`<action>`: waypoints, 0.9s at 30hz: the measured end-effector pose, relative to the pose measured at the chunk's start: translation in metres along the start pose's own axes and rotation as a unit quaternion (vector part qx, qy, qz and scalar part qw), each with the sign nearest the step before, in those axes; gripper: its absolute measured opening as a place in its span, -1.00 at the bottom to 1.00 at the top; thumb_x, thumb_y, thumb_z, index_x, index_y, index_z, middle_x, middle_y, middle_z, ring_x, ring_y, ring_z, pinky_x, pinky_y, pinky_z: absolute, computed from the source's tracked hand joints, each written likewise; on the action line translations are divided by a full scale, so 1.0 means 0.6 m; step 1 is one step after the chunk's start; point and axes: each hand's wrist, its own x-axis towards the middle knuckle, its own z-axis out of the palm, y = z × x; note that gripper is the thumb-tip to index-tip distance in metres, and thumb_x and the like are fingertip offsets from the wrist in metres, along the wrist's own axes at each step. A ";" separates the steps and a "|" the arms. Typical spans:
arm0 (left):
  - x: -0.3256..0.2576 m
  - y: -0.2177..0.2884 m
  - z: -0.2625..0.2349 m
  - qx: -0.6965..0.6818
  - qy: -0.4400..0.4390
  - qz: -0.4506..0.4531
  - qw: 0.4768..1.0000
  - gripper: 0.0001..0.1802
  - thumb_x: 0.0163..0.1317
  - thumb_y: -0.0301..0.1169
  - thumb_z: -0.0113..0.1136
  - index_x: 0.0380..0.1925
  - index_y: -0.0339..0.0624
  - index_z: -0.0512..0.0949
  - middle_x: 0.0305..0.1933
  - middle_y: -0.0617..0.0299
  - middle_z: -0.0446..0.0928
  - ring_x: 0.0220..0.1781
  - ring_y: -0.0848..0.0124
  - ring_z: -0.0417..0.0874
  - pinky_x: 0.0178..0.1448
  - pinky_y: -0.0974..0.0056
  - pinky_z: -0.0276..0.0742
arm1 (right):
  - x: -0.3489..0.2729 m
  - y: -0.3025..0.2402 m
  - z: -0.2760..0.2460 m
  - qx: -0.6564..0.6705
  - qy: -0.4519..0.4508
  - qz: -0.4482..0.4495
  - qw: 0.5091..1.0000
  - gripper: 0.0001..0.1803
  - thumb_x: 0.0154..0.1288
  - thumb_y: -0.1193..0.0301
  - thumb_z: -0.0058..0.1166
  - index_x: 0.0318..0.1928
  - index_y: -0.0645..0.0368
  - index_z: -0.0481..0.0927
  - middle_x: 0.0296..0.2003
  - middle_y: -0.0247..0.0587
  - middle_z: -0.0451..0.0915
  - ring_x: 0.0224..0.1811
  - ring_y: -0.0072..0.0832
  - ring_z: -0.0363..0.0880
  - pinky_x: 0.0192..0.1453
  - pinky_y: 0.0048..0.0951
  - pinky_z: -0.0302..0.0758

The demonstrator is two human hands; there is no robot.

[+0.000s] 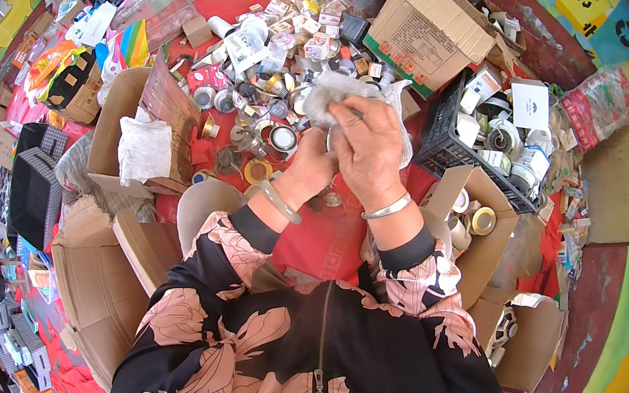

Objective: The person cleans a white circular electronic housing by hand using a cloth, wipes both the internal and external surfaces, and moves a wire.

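In front of me my right hand (370,146) is closed, its fingers and thumb pinching a whitish, see-through packing wrap (330,96). Right beside it is my left hand (310,162), also curled; its fingertips are partly hidden behind the right hand, and what it grips does not show clearly. More pale netted wrap (399,120) lies behind the right hand. Just left of my left hand, a round white-and-dark downlight (283,139) lies in the pile. A gold ring-shaped fitting (258,170) sits close to my left wrist.
A heap of small boxes and lamp parts (278,55) covers the red sheet ahead. At the right stand a black crate (438,145) of fittings and an open carton (476,247) with gold-rimmed pieces. Cartons (119,125) flank me on the left; a large box (425,35) stands behind.
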 end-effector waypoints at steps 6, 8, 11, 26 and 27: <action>-0.009 0.016 0.016 -0.070 0.026 0.009 0.997 -0.30 -0.03 -0.69 0.10 0.22 -0.31 0.22 -0.03 0.23 0.49 -0.03 0.49 0.49 0.08 0.36 0.42 | -0.009 0.054 -0.019 -0.049 0.039 0.124 0.990 -0.77 -0.07 0.59 0.19 -0.28 0.21 0.62 -0.32 -0.11 0.56 -0.28 -0.21 0.51 -0.18 -0.33 0.48; -0.007 0.021 0.012 -0.132 0.029 0.008 0.991 -0.41 0.00 -0.68 0.13 0.13 -0.30 0.31 -0.02 0.19 0.50 -0.02 0.43 0.52 0.08 0.31 0.45 | -0.019 0.081 -0.025 -0.047 0.087 0.197 0.975 -0.79 -0.02 0.57 0.19 -0.28 0.22 0.62 -0.33 -0.11 0.56 -0.32 -0.25 0.52 -0.21 -0.35 0.47; -0.001 0.023 -0.003 -0.200 0.060 -0.003 0.978 -0.49 0.02 -0.68 0.14 0.06 -0.31 0.37 -0.03 0.15 0.51 -0.03 0.36 0.56 0.07 0.27 0.48 | -0.006 0.090 -0.052 0.033 0.138 0.311 0.940 -0.82 0.06 0.54 0.16 -0.27 0.26 0.60 -0.35 -0.11 0.56 -0.33 -0.35 0.55 -0.21 -0.40 0.47; -0.014 0.023 0.019 -0.112 0.029 -0.028 0.993 -0.38 0.07 -0.66 0.18 0.19 -0.25 0.28 -0.01 0.22 0.49 -0.05 0.50 0.51 -0.01 0.42 0.48 | -0.005 0.014 -0.006 -0.031 0.042 0.105 0.993 -0.86 -0.08 0.55 0.16 -0.40 0.20 0.56 -0.38 -0.14 0.55 -0.29 -0.13 0.48 -0.18 -0.22 0.45; -0.013 0.025 0.017 -0.094 0.034 -0.016 0.995 -0.36 0.06 -0.67 0.19 0.20 -0.25 0.27 -0.01 0.22 0.48 -0.04 0.50 0.51 0.00 0.41 0.48 | -0.010 0.032 -0.009 -0.053 0.037 0.126 0.990 -0.86 -0.07 0.55 0.16 -0.40 0.20 0.56 -0.39 -0.14 0.55 -0.29 -0.12 0.48 -0.18 -0.22 0.45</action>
